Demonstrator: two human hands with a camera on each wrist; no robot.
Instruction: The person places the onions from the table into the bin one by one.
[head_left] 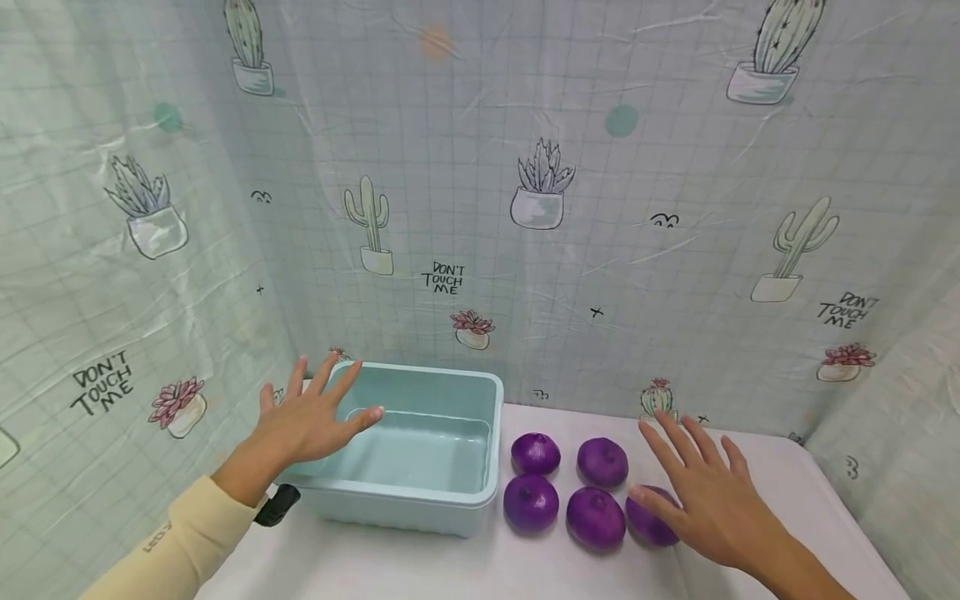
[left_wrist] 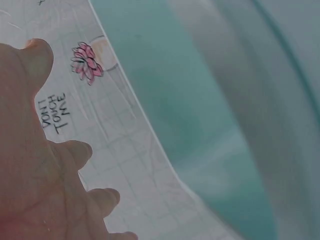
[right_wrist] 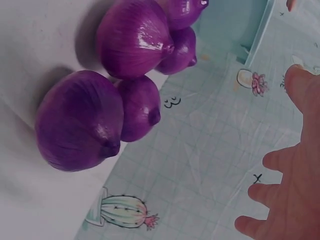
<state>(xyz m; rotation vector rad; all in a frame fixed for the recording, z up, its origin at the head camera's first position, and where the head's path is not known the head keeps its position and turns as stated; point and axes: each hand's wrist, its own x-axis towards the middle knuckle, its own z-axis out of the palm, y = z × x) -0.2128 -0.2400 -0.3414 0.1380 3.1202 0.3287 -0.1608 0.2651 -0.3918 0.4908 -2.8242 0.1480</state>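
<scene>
My left hand (head_left: 306,423) hovers over the left side of a pale teal plastic basin (head_left: 397,498), fingers spread and holding nothing. Nothing lies in the part of the basin that shows. On the right, my right hand (head_left: 712,496) is held up with fingers apart, its thumb overlapping a purple onion (head_left: 651,518) in the head view. Several more purple onions stand in two rows between the basin and that hand, among them a back-row onion (head_left: 602,462) and a front-row onion (head_left: 596,518). The right wrist view shows the nearest onion (right_wrist: 80,122) apart from the fingers.
A white table (head_left: 420,567) carries the basin and onions. Behind it and along both sides hangs a grey-green curtain (head_left: 600,250) printed with cacti and lettering. A black band (head_left: 277,505) sits at my left wrist, below a cream sleeve (head_left: 187,533).
</scene>
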